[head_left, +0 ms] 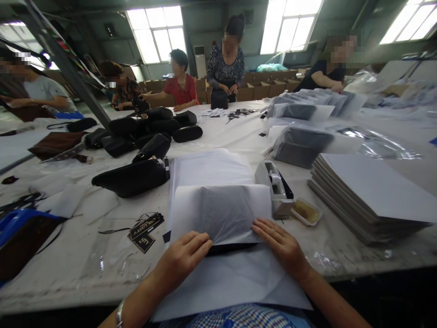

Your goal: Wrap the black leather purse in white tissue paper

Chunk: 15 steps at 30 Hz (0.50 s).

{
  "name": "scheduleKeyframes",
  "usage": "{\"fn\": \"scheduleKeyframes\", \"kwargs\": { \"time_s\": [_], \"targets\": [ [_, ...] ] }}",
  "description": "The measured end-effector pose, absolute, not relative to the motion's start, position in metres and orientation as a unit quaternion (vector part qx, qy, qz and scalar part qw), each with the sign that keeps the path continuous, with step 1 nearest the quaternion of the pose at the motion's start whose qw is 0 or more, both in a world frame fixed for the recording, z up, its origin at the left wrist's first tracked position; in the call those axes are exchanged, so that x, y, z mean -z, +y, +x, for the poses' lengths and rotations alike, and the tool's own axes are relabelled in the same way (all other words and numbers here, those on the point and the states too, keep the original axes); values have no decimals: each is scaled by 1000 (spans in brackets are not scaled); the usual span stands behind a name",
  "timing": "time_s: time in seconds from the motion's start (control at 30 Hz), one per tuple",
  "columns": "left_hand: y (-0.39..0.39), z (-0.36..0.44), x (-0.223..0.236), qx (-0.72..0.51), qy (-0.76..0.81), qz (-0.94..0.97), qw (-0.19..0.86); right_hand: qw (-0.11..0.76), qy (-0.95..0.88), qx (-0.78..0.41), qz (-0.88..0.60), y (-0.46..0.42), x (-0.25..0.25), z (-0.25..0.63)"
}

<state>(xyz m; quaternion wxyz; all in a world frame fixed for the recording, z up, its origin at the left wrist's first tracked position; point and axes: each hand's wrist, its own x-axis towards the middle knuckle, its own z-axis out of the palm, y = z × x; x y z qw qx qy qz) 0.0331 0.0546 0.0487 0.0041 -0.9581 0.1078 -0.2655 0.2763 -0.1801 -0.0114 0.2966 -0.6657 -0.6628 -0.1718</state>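
On the table (pixel 232 136), left hand (pixel 191 249) and right hand (pixel 282 243) are touching paper (pixel 225 212) over a bag (pixel 232 249), whether pinching I cannot tell; even tension should be limiting creases.

Back windows (pixel 290 34) glare white; frame edges look stretched.

Thin, creased white paper (pixel 225 214), smooth black leather-like bag (pixel 133 178), glossy clear plastic film (pixel 378 142)
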Motion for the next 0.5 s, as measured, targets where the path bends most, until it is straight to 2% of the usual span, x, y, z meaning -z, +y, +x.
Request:
{"fn": "scheduleKeyframes", "kwargs": {
  "time_s": [0.23, 0.37, 0.5],
  "targets": [
    [54, 43, -55, 211, 82, -973, -37, 255, -697, 148, -654, -186, 11, 283],
    [49, 62, -57, 239, 35, -970, 9, 238, -701, 139, -658, -186, 7, 285],
    [50, 70, -48, 191, 72, -979, 12, 232, -680, 134, -683, -189, 7, 283]
  ]
}}
